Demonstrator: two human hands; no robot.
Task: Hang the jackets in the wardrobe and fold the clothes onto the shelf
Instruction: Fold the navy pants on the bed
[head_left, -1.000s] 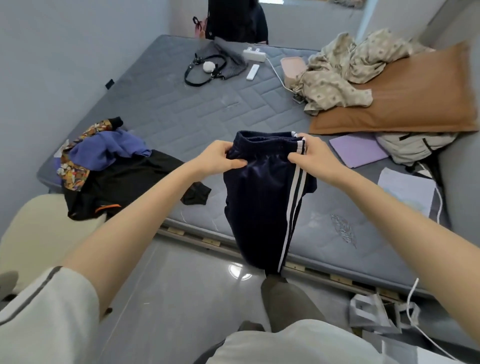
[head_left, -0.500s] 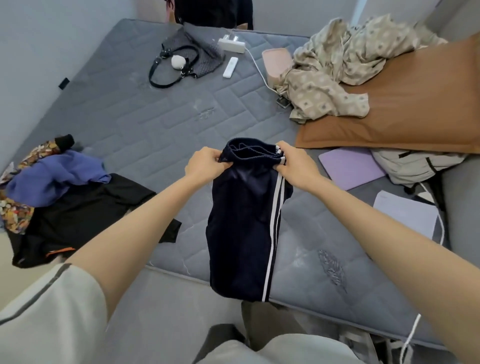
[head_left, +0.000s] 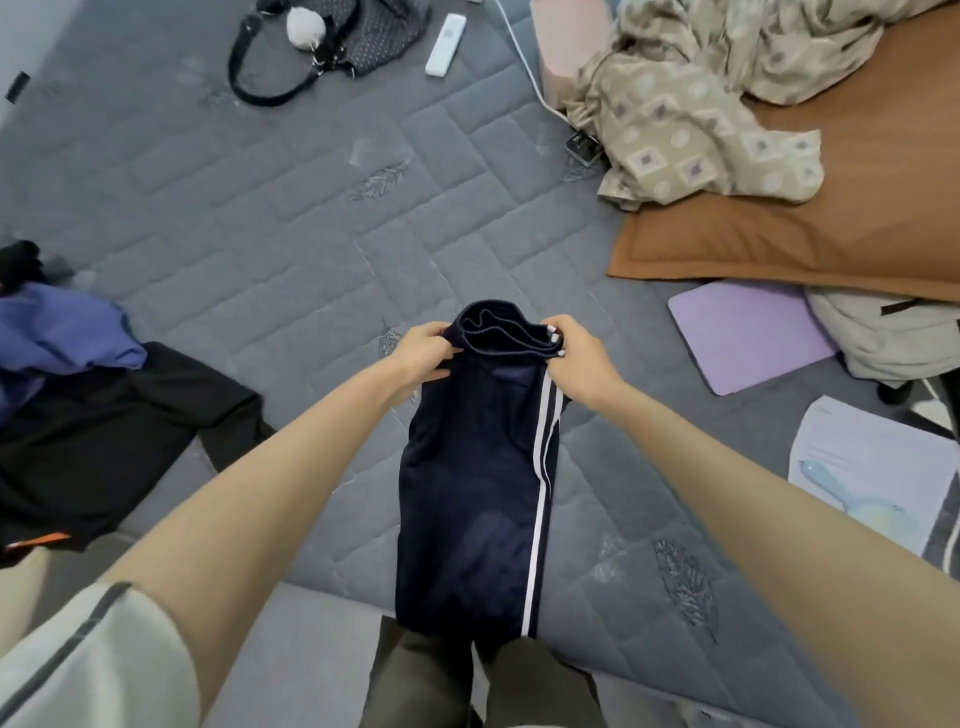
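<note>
Navy trousers with white side stripes hang by the waistband over the grey mattress, long axis running toward the person, hem at the near edge. Left hand pinches the waistband's left end, right hand its right end, level and equally close. Next: probably lay flat, fold lengthwise. Dark clothes pile lies left.

A grey quilted mattress fills most of the view under soft, even light. A brown pillow lies at 2 o'clock. Pale grey floor shows at 6 o'clock and a sliver of wall at 10 o'clock.
</note>
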